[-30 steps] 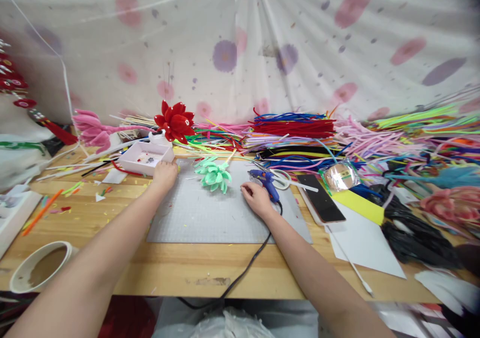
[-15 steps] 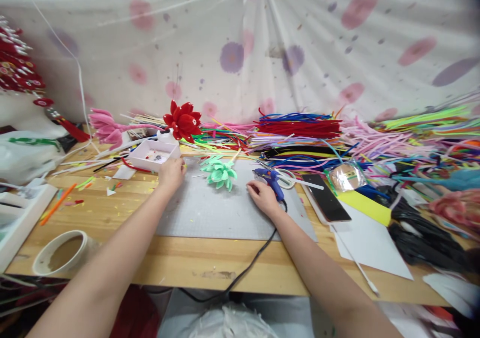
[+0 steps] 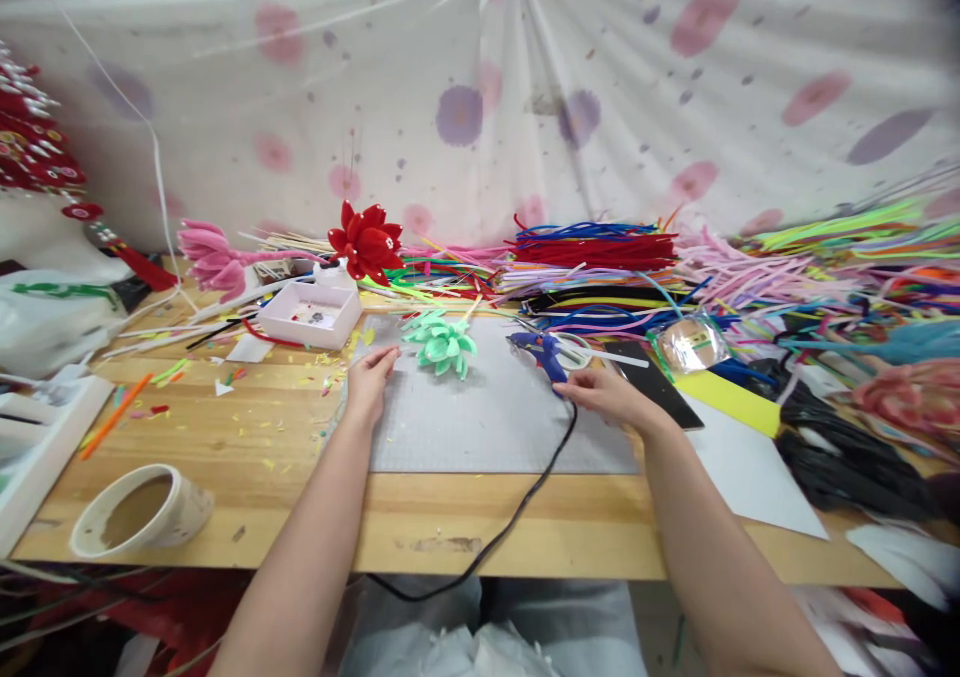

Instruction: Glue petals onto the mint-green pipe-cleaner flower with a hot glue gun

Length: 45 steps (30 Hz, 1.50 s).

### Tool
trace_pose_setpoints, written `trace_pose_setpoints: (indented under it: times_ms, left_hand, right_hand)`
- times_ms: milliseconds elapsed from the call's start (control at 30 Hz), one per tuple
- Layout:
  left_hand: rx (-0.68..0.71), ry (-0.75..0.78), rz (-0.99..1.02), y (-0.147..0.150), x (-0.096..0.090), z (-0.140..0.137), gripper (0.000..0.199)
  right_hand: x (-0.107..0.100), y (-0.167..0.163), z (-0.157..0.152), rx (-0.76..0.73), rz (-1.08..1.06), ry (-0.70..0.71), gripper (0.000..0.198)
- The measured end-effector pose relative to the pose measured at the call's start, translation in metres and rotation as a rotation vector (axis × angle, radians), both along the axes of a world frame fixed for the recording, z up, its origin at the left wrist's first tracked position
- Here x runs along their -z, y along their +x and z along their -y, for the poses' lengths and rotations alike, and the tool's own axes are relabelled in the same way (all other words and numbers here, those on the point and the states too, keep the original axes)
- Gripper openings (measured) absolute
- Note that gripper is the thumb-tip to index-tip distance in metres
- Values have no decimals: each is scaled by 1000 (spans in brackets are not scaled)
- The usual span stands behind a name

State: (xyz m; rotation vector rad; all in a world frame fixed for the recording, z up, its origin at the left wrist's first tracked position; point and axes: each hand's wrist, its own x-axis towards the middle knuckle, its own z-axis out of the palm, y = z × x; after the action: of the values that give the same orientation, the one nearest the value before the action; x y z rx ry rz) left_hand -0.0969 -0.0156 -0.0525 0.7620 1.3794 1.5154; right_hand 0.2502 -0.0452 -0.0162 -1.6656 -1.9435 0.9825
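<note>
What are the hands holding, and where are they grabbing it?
The right hand pinches the blue glue gun at its handle end. The left hand holds nothing, resting on the grey mat.

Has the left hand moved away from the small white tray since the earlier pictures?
Yes. The left hand was touching the small white tray; now it lies apart, nearer the person, on the grey cutting mat.

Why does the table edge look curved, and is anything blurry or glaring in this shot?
Head view: the wide lens bows the wooden table edge and stretches the arms. Light is soft and even, shadows faint, no strong glare. The centre, with the mint flower and blue glue gun, is fairly sharp; the lower right corner smears.
</note>
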Motion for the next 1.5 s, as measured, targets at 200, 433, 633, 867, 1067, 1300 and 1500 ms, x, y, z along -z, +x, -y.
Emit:
trace_pose_setpoints:
  times_ms: [200, 433, 633, 867, 1067, 1300, 1500]
  left_hand:
    - [98, -1, 297, -1, -13, 4, 19]
    - [222, -51, 503, -7, -15, 6, 8]
    - [362, -74, 592, 2, -13, 5, 3]
    - [416, -103, 585, 9, -13, 11, 9]
    - [452, -108, 576, 13, -13, 13, 8]
    - [424, -182, 741, 10, -13, 12, 10]
    - [383, -230, 785, 11, -19, 12, 13]
  right_hand:
    - [32, -20, -30, 206, 95, 320, 40]
    - [30, -45, -34, 447, -249, 241, 39]
    - [0, -59, -26, 103, -729, 195, 35]
    - [20, -107, -18, -98, -696, -41, 36]
    - [29, -116, -16, -50, -705, -50, 35]
    - [37, -116, -16, -55, -703, -44, 36]
    - [38, -116, -16, -58, -721, -50, 35]
